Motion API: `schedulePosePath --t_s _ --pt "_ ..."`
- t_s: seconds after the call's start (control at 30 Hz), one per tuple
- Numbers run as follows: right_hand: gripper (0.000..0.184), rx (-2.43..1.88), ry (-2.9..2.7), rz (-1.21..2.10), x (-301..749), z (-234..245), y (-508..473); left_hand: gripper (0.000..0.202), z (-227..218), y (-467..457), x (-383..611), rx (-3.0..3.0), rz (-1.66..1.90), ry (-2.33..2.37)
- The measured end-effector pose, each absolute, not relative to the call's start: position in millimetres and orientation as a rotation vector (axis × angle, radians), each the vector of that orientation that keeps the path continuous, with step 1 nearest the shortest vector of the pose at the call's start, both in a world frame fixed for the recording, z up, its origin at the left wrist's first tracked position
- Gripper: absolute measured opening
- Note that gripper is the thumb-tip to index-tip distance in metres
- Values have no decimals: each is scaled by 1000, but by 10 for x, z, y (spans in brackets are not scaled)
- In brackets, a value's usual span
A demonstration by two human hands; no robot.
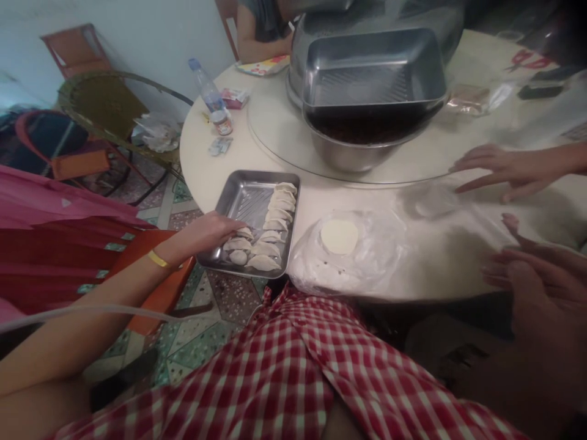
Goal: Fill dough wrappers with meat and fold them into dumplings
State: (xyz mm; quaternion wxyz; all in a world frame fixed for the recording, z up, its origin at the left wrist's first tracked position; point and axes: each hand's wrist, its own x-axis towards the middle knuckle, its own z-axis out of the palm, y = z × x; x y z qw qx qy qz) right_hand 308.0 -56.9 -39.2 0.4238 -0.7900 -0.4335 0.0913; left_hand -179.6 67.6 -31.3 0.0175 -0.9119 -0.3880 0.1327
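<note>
A steel tray (245, 198) sits at the near left edge of the round table (449, 269), with two rows of folded dumplings (275, 220) in it. My left hand (208, 235) reaches into the tray, its fingers closed on a dumpling (244, 233) at the near end of a row. My right hand (541, 287) hovers at the right by the table's edge, fingers stretched out, holding nothing. A stack of round dough wrappers (339, 236) lies on a plastic bag (367, 269) between my hands.
Another person's hand (504, 168) rests flat on the table at the right. A large steel basin (353, 153) with a steel pan (371, 67) on top stands mid-table. A water bottle (206, 85) and small jar (222, 122) stand far left. Chairs (105, 116) stand left.
</note>
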Motion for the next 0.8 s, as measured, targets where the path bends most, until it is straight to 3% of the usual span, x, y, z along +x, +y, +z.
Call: schedulePosePath --t_s 0.13,0.47,0.8 --pt "25 -1938 -931 192 2978 -360 -557 74 -327 688 -1804 -2795 423 -1214" --pt "24 -1846 -966 294 3005 -450 -478 80 -303 687 -1774 -2919 402 -1261" --pt "23 -1603 -955 300 2891 -495 -304 50 -452 718 -1881 -2914 422 -1431"
